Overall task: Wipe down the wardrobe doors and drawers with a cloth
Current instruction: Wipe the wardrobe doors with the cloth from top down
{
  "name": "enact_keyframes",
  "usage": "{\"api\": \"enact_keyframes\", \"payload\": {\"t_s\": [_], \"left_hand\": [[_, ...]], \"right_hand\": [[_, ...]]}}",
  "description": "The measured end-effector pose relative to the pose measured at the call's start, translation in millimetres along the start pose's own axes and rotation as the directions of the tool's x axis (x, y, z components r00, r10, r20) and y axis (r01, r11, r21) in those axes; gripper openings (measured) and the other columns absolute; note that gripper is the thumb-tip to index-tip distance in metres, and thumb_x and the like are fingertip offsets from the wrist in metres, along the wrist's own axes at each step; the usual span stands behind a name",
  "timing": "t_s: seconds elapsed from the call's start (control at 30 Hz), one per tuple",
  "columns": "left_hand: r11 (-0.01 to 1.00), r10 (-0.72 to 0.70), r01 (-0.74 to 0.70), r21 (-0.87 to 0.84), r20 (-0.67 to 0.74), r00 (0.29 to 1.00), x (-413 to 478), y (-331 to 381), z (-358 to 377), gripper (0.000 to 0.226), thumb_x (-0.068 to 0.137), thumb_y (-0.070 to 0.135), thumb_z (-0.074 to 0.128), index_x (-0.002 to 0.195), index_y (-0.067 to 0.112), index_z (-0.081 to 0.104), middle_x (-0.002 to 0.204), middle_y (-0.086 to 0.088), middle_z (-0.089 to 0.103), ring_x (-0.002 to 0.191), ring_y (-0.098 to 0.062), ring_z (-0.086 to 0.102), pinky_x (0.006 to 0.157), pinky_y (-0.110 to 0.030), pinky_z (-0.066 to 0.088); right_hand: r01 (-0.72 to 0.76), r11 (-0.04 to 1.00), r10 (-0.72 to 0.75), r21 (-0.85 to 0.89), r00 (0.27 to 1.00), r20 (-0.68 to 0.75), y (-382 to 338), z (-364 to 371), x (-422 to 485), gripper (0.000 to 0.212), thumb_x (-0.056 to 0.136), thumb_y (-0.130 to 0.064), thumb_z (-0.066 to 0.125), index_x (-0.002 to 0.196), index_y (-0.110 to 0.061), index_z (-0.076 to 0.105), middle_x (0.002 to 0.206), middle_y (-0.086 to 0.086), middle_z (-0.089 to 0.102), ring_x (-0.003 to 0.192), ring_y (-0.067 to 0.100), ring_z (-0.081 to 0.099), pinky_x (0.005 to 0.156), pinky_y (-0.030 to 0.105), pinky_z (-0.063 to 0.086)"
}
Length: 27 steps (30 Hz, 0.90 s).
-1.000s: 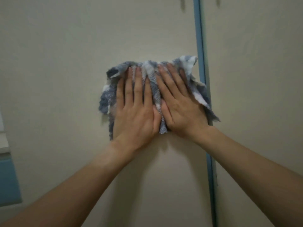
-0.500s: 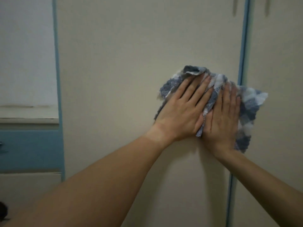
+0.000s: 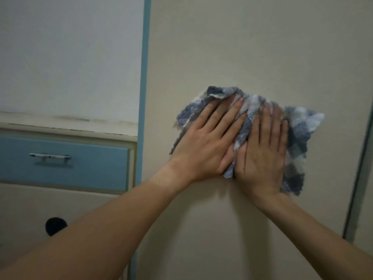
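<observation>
Cloth (image 3: 302, 122) flat under both hands, against door (image 3: 242, 47)

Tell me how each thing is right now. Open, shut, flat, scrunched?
cloth: scrunched, pressed flat against the door
left hand: open, fingers spread on the cloth
right hand: open, flat on the cloth
door: shut
drawer: shut
handle: untouched
ledge: dirty, with dark streaks
</observation>
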<state>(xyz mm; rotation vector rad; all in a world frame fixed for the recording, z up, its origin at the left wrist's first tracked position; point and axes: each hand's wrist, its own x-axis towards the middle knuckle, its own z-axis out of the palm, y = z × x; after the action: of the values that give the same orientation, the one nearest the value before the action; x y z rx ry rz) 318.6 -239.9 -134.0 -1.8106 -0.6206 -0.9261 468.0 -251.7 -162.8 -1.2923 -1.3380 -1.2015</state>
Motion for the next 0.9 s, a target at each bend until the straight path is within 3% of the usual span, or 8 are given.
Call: {"api": "enact_keyframes", "payload": {"t_s": [0.23,0.43,0.53,0.7,0.9], "left_hand": [[0.986,-0.158,0.159,0.056,-0.028,0.987,-60,-31,-7,0.063,0.101,0.031,0.029,0.155,-0.001,0.026,0.164,-0.021,0.018,0.154,-0.035,0.013,0.125,-0.052,0.013],[0.942,-0.332,0.334,0.038,-0.056,0.942,-100,-16,4,0.066,0.099,0.030,0.030,0.154,-0.006,0.020,0.163,-0.025,0.013,0.153,-0.039,0.012,0.125,-0.053,0.011],[0.908,-0.414,0.418,0.036,-0.079,0.907,-107,-2,9,0.067,0.099,0.029,0.028,0.155,-0.007,0.015,0.163,-0.027,0.008,0.153,-0.040,0.009,0.125,-0.054,0.011],[0.874,-0.478,0.483,0.059,-0.073,0.875,-102,16,15,0.069,0.097,0.028,0.028,0.153,-0.011,0.017,0.161,-0.033,0.011,0.152,-0.045,0.009,0.124,-0.058,0.010],[0.882,-0.461,0.466,0.073,-0.077,0.884,-77,49,27,0.069,0.097,0.028,0.028,0.153,-0.010,0.017,0.160,-0.034,0.014,0.151,-0.046,0.011,0.124,-0.055,0.006]], "right_hand": [[0.218,0.972,-0.218,0.085,0.976,-0.009,-58,5,-1,0.067,0.095,-0.030,0.026,0.153,0.001,0.013,0.161,0.020,0.016,0.151,0.036,0.013,0.123,0.051,0.010],[0.417,0.872,-0.429,0.256,0.903,-0.011,-73,6,-12,0.063,0.097,-0.024,0.036,0.149,0.009,0.025,0.158,0.027,0.022,0.148,0.042,0.014,0.125,0.045,-0.001],[0.436,0.790,-0.492,0.430,0.870,0.022,-70,5,-14,0.060,0.096,-0.017,0.036,0.148,0.011,0.024,0.158,0.029,0.018,0.149,0.043,0.007,0.125,0.042,-0.004],[0.502,0.736,-0.569,0.453,0.822,0.013,-50,2,-13,0.057,0.100,-0.020,0.030,0.149,0.009,0.025,0.159,0.026,0.019,0.150,0.041,0.009,0.125,0.038,-0.001],[0.481,0.733,-0.545,0.481,0.838,-0.007,-6,1,-18,0.055,0.100,-0.015,0.039,0.148,0.010,0.028,0.158,0.025,0.021,0.150,0.040,0.011,0.126,0.041,0.004]]}}
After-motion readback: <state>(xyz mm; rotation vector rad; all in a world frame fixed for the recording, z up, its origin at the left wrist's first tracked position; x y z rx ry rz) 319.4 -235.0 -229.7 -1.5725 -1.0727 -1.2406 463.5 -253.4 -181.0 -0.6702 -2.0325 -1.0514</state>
